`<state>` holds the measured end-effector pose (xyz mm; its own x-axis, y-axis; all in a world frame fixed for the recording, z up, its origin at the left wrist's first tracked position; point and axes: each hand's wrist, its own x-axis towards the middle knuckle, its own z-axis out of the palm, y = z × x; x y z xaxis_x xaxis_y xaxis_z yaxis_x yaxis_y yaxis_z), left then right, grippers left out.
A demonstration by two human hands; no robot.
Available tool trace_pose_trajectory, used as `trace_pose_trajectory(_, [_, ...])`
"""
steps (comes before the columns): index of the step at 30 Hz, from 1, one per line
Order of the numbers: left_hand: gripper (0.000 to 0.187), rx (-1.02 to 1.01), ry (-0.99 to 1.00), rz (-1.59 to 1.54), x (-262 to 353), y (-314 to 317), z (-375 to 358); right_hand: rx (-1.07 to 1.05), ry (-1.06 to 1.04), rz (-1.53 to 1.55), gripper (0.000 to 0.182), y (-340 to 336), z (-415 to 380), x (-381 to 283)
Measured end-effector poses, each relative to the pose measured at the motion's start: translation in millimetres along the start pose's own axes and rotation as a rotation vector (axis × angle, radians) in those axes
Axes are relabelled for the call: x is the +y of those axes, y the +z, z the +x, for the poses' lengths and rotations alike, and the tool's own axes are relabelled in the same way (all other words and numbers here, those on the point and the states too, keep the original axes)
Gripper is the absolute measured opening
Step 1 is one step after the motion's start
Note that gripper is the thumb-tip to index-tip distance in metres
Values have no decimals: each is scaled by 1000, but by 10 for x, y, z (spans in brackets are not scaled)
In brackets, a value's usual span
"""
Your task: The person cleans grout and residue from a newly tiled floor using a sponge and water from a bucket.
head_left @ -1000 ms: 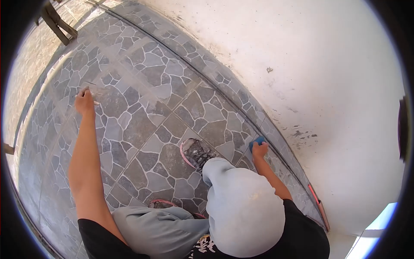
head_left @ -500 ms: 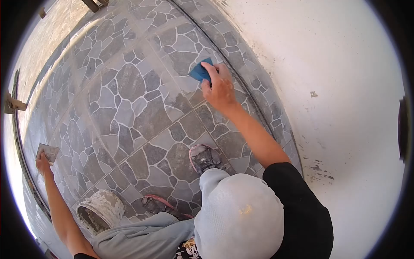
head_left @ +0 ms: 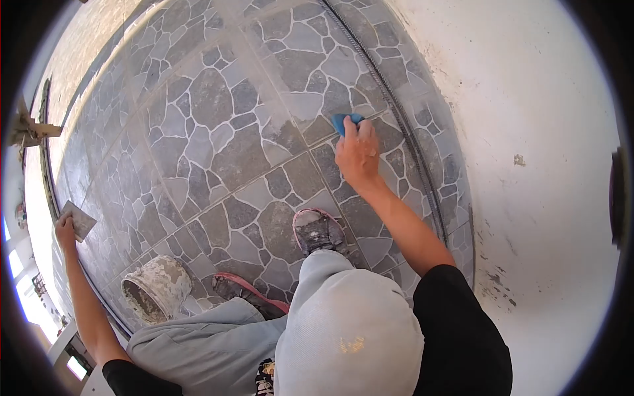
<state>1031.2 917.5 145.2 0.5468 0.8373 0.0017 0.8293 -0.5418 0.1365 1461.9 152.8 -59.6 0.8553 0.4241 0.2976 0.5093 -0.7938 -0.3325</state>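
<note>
My right hand (head_left: 358,158) is closed around a blue sponge-like pad (head_left: 340,123), pressing it on the stone-patterned floor tiles (head_left: 214,105) near a joint between them. Part of the pad is hidden by my fingers. Pale, dusty film covers some tiles, and a darker patch shows just left of the pad. Out at the far left, my left hand (head_left: 65,232) grips a flat, square grey scraper (head_left: 82,222), held by one edge. A bucket (head_left: 165,280) smeared with dried grout or cement lies tipped on the floor, its mouth toward the lower left.
A dark ribbed hose (head_left: 396,109) runs along the floor on the right, close to the white wall (head_left: 528,92). My shoes (head_left: 318,228) stand on the tiles below my right hand. A wooden piece (head_left: 43,130) juts in at the left edge.
My right hand has drawn the blue pad back toward me and slightly right across the tiles. The camera view has shifted too. The left hand still holds the scraper.
</note>
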Motion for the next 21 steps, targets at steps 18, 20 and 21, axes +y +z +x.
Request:
trace_pose_trajectory(18, [39, -154, -73, -231, 590, 285, -110, -26, -20, -84, 25, -68, 64, 256])
trace_pose_trajectory(20, [39, -129, -173, -256, 332, 238, -162, -43, -30, -82, 24, -62, 37, -11])
trace_pose_trajectory(21, [39, -99, -182, -221, 325, 233, -219, -58, -26, -93, 23, -74, -18, -163])
